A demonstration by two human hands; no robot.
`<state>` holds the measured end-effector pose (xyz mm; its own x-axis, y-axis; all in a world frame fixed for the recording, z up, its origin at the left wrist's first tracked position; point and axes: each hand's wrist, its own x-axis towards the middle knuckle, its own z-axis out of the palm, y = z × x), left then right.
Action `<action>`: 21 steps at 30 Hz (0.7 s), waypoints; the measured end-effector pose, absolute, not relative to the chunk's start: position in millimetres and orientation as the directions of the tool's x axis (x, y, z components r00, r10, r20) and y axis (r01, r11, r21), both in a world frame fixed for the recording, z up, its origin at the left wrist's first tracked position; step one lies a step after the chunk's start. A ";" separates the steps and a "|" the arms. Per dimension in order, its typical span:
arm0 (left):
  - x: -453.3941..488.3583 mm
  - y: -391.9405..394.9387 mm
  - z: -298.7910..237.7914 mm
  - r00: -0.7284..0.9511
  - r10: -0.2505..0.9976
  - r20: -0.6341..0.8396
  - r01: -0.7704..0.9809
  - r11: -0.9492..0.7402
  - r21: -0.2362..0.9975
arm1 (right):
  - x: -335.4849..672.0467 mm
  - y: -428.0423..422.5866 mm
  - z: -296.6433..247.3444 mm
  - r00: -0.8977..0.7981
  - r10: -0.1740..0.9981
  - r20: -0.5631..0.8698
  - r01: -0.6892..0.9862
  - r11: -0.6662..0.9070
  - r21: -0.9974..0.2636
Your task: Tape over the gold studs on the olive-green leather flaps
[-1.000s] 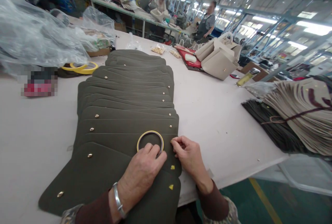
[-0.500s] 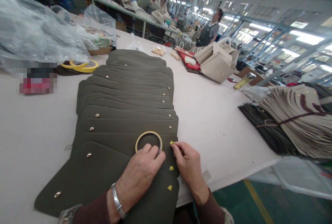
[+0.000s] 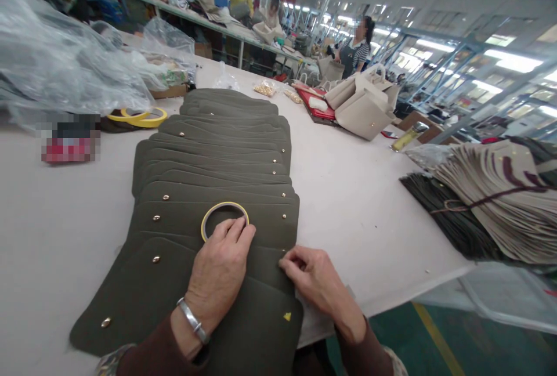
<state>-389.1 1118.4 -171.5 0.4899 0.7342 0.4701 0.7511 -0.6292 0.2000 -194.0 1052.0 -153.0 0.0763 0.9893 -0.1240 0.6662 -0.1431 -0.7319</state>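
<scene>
Overlapping dark olive bag flaps [image 3: 217, 187] with small gold studs lie in a long row down the table. My left hand [image 3: 221, 268], with a silver bracelet at the wrist, rests over the nearer flaps and grips a thin roll of yellow tape [image 3: 203, 226] at its rim. At the right edge of the flaps, my right hand [image 3: 315, 277] is closed, thumb and forefinger pinched together beside a stud. Whatever lies between those fingertips is hidden. A small yellow tape piece [image 3: 287, 317] sticks on the nearest flap, below my right hand.
Yellow tape rolls [image 3: 145, 118] and clear plastic sheeting [image 3: 65, 57] lie at the left. Farther back stands a beige handbag [image 3: 363, 103] near a bottle [image 3: 409, 137]. Tied stacks of panels [image 3: 491, 202] sit at the right edge. Several people work beyond.
My left hand and the tape roll have moved left and slightly away. My right hand has shifted slightly down and left. Two of three yellow tape pieces no longer show.
</scene>
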 end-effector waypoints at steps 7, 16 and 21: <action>-394.4 1112.5 -168.2 0.567 0.567 0.597 0.471 -0.818 0.330 | -200.6 1042.1 -144.9 0.211 0.971 0.116 0.533 -0.015 -0.846; -391.2 1102.5 -161.9 0.593 0.531 0.605 0.424 -0.845 0.327 | -217.2 1052.0 -135.7 -0.093 0.883 0.461 0.616 0.415 -0.670; -391.5 1101.0 -160.4 0.615 0.526 0.587 0.440 -0.847 0.298 | -214.6 1051.7 -139.9 -0.115 0.867 0.484 0.655 0.433 -0.619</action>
<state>-391.5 1101.0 -160.4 0.6152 0.5263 0.5870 0.4404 -0.8470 0.2978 -214.6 1051.7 -139.9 -0.1155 0.8672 0.4843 0.6551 0.4330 -0.6192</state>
